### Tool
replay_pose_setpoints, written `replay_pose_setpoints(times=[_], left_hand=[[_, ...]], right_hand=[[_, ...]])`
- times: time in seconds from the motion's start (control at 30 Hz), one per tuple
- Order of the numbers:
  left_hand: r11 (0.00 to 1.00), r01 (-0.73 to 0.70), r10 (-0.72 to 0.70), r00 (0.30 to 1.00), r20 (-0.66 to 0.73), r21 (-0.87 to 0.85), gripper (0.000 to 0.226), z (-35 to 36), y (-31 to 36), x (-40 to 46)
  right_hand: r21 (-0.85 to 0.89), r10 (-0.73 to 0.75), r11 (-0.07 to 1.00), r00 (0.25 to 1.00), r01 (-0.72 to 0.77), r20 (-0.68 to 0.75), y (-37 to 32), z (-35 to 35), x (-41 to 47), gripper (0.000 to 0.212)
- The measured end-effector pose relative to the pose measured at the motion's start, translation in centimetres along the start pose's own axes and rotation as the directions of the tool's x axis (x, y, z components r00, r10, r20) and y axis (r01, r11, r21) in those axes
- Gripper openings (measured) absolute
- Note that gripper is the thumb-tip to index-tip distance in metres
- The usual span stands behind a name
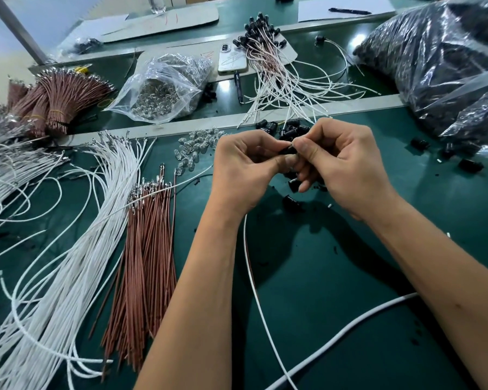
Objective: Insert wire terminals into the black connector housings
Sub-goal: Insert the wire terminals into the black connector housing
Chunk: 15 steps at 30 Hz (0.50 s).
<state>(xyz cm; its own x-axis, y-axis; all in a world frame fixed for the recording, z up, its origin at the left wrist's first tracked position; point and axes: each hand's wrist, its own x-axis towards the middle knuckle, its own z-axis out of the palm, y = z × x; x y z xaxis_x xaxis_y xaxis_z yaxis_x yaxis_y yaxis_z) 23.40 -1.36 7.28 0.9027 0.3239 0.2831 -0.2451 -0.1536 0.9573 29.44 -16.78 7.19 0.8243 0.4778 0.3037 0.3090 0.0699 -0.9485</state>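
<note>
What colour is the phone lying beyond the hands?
White phone, seen in the head view.

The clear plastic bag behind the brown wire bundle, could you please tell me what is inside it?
The clear plastic bag holds a heap of small clear glassy parts, like the loose ones spilled nearer the hands. Their exact type and anything buried underneath cannot be made out.

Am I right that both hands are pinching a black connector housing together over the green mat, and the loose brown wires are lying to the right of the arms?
Not quite. In the head view the loose brown wires lie to the left of the arms, beside the white wires. The rest holds: the left hand and right hand pinch a black connector housing together over the green mat.
</note>
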Motion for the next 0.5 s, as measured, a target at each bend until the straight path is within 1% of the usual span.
replay_pose_setpoints(times=[0.07,0.13,0.2,0.23,0.27,0.33,0.4,0.5], left_hand=[[1.0,0.003,-0.004,0.999,-0.048,-0.016,0.021,0.1,0.5,0.1],[0.995,0.023,-0.039,0.985,-0.168,-0.093,0.017,0.4,1.3,0.3],[0.973,0.064,-0.129,0.947,-0.293,-0.224,0.016,0.9,2.5,0.9],[0.948,0.093,-0.194,0.926,-0.325,-0.303,0.016,1.2,3.1,1.7],[0.913,0.131,-0.27,0.904,-0.332,-0.385,0.017,1.7,3.7,2.5],[0.831,0.198,-0.391,0.873,-0.291,-0.52,0.02,2.5,4.9,4.5],[0.771,0.246,-0.454,0.859,-0.236,-0.587,0.02,2.9,5.9,6.7],[0.764,0.295,-0.483,0.851,-0.206,-0.574,0.04,2.8,6.4,10.2]], right_hand=[[0.011,0.001,1.0,1.0,-0.001,-0.001,-0.3,0.0,0.2,0.017],[0.035,0.027,0.999,1.0,-0.027,-0.001,-0.9,-0.1,0.5,0.017],[0.021,0.073,0.997,0.997,-0.074,0.02,-1.6,0.1,0.6,0.015],[-0.005,0.092,0.996,0.994,-0.092,0.062,-2.0,0.2,0.9,0.015],[-0.03,0.117,0.993,0.985,-0.115,0.127,-2.3,0.4,1.1,0.015],[-0.045,0.164,0.986,0.96,-0.158,0.227,-3.0,0.6,2.1,0.016],[-0.019,0.188,0.982,0.953,-0.189,0.236,-3.7,0.5,3.9,0.014],[0.044,0.239,0.966,0.948,-0.253,0.213,-4.5,-0.4,7.7,0.016]])
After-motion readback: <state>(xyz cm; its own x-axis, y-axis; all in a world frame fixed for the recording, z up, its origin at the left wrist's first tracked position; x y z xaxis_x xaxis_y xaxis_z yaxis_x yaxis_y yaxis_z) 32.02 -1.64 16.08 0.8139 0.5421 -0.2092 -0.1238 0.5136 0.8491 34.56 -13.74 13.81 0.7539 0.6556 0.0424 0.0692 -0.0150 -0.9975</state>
